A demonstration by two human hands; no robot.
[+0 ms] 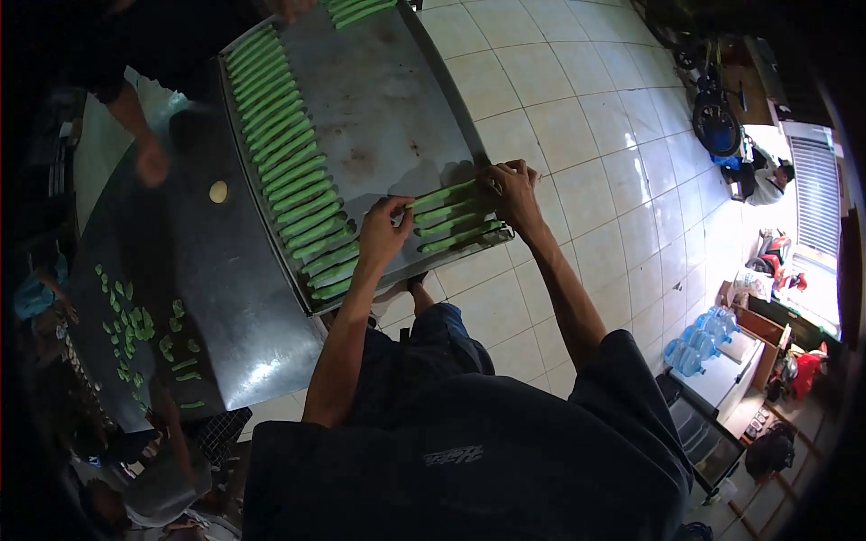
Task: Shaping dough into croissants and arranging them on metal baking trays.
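A long green dough stick (446, 194) is stretched between my hands, low over the right part of a grey metal tray (379, 86). My left hand (382, 233) pinches its left end. At its other end, near the tray's right edge, my right hand (512, 193) has its fingers closed. Just nearer to me lie more green sticks (456, 236), side by side. A long row of similar green sticks (287, 162) runs along the tray's left side, and a few others (356, 9) lie at its far edge.
Left of the tray is a dark table (244, 307) with scattered green dough pieces (131, 325) and a pale round lump (218, 191). A co-worker's hand (152, 164) is over it; other people are at its left. Water jugs (690, 347) stand at right.
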